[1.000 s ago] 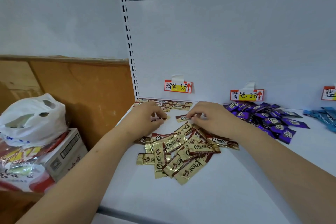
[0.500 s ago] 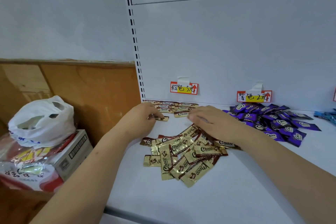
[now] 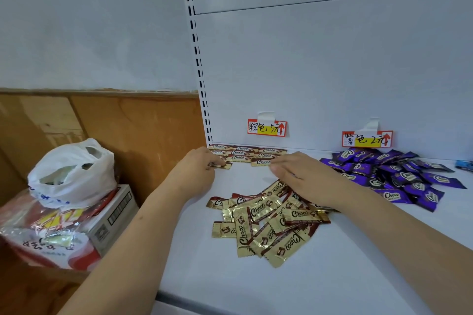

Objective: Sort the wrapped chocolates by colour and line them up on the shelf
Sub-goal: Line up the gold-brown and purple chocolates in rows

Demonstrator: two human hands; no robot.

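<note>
The white shelf [image 3: 345, 276] filled most of your view, its back panel [image 3: 332, 71] rising behind it beside a slotted upright [image 3: 197, 54]. To the left stood a wooden panel [image 3: 115, 123], and below it a cardboard box [image 3: 112, 217] with a white plastic bag [image 3: 71, 174] sitting on top.

On the shelf, a loose heap of gold and brown chocolates [image 3: 266, 220] lay in front of you, wrappers overlapping at all angles. To the right sprawled a pile of purple chocolates [image 3: 394, 176], well apart from the gold heap. Against the back panel, rows of brown chocolates [image 3: 245, 152] lay lined up under a red-and-yellow price label [image 3: 267, 127]; a second label [image 3: 367, 138] hung above the purple pile.

Your left hand [image 3: 197, 169] was at the left end of the rows, fingers curled and pinching one brown chocolate [image 3: 220, 165] that lay on the shelf just in front of the rows. Your right hand [image 3: 304, 176] lay palm down with fingers fairly straight and relaxed, holding nothing, its fingertips just beside the nearest lined-up chocolate [image 3: 262, 161] and its wrist over the gold heap.
</note>
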